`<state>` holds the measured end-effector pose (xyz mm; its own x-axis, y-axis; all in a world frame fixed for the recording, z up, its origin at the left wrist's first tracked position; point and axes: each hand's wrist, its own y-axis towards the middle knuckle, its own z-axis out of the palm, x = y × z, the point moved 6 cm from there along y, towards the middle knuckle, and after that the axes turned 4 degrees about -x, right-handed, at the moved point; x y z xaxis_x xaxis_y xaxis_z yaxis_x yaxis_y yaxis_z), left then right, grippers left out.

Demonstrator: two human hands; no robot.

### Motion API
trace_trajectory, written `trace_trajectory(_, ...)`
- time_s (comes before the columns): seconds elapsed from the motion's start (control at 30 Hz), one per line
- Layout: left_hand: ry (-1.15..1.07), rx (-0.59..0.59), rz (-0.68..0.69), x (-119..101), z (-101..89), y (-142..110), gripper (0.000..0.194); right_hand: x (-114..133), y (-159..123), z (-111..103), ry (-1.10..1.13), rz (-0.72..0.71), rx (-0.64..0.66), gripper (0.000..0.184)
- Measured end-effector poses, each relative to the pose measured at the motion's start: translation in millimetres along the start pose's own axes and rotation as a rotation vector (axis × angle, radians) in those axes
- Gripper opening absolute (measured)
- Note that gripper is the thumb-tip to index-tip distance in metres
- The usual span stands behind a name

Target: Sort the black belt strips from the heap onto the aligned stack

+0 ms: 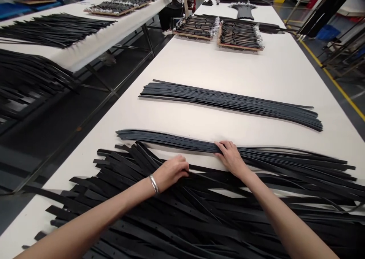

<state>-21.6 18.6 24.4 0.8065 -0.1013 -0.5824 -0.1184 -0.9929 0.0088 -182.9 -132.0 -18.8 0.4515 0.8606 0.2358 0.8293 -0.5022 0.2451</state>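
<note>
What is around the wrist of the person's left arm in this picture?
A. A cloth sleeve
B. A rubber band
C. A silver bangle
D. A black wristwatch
C. A shiny silver bangle circles the wrist just behind the left hand.

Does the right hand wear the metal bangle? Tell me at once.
No, the metal bangle sits at the wrist of the left hand; the wrist of the right hand is bare.
</note>
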Motion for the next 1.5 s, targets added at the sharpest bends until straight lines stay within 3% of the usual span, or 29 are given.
trace_trajectory(0.1, -0.029, -0.217, -0.116, 25.5, -15.1, 23.6, 0.012, -1.5, 3.0, -1.5, 0.05, 0.021, 0.017, 0.042)
trace_trajectory(0.17, 0.046, -0.338, -0.101, 34.9, -14.7, 39.1, 0.017, -2.9, 5.3, -4.3, 0.095, 0.04, 0.03, 0.04)
trace_trajectory(0.23, 0.101, -0.382, -0.041, 40.4, -8.5, 50.9, 0.022, -3.2, 7.1, -7.8, 0.141, 0.045, 0.041, 0.038)
trace_trajectory(0.37, 0.103, -0.338, -0.053, 56.2, -2.6, 61.4, 0.019, 1.4, 6.2, -12.8, 0.156, -0.015, 0.059, 0.054)
trace_trajectory(0.4, 0.123, -0.316, -0.065, 59.5, -3.1, 62.6, 0.026, 2.7, 5.1, -13.4, 0.14, -0.03, 0.059, 0.055)
trace_trajectory(0.5, 0.229, -0.236, -0.037, 62.0, -2.4, 66.9, 0.047, 4.1, 1.3, -14.6, 0.071, -0.049, 0.046, 0.047)
trace_trajectory(0.7, 0.302, -0.182, 0.009, 68.0, -1.7, 62.5, 0.046, -0.9, -2.0, -14.2, 0.014, -0.08, 0.043, 0.045)
trace_trajectory(0.77, 0.36, -0.162, -0.019, 88.2, -16.4, 43.2, 0.044, -3.5, -1.9, -12.6, 0.019, -0.076, 0.051, 0.045)
trace_trajectory(0.87, 0.512, -0.115, -0.164, 142.6, -63.0, -10.5, 0.044, -6.0, -2.2, -10.1, 0.035, -0.066, 0.054, 0.044)
trace_trajectory(0.97, 0.649, -0.069, -0.444, 196.5, -123.9, -75.2, 0.048, -7.3, -3.0, -9.8, 0.055, -0.049, 0.043, 0.044)
trace_trajectory(1.03, 0.745, -0.21, -0.691, 204.9, -159.7, -109.9, 0.052, -7.5, -3.6, -10.9, 0.071, -0.04, 0.039, 0.044)
trace_trajectory(1.1, 0.753, -0.4, -0.74, 174.6, -166.6, -123.7, 0.051, -7.6, -4.3, -12.0, 0.082, -0.037, 0.043, 0.044)
trace_trajectory(1.13, 0.693, -0.448, -0.659, 147.5, -155.3, -120.7, 0.048, -7.7, -4.7, -12.3, 0.085, -0.036, 0.048, 0.044)
trace_trajectory(1.17, 0.578, -0.414, -0.501, 114.3, -133.1, -111.4, 0.043, -7.9, -5.1, -12.5, 0.084, -0.034, 0.051, 0.044)
trace_trajectory(1.23, 0.268, -0.196, -0.193, 40.9, -71.6, -90.7, 0.032, -8.8, -5.9, -12.7, 0.079, -0.026, 0.053, 0.045)
trace_trajectory(1.3, 0.111, 0.049, 0.012, -24.2, -13.0, -78.0, 0.025, -9.5, -6.3, -12.6, 0.07, -0.014, 0.052, 0.045)
trace_trajectory(1.33, 0.075, 0.119, 0.058, -46.5, 7.8, -74.4, 0.022, -9.7, -6.4, -12.3, 0.067, -0.009, 0.053, 0.045)
trace_trajectory(1.4, 0.056, 0.175, 0.089, -70.6, 31.7, -70.4, 0.02, -9.6, -6.2, -11.8, 0.064, -0.001, 0.057, 0.045)
trace_trajectory(1.5, 0.07, 0.133, 0.059, -72.9, 35.1, -70.3, 0.026, -9.2, -5.3, -11.5, 0.064, 0.004, 0.059, 0.045)
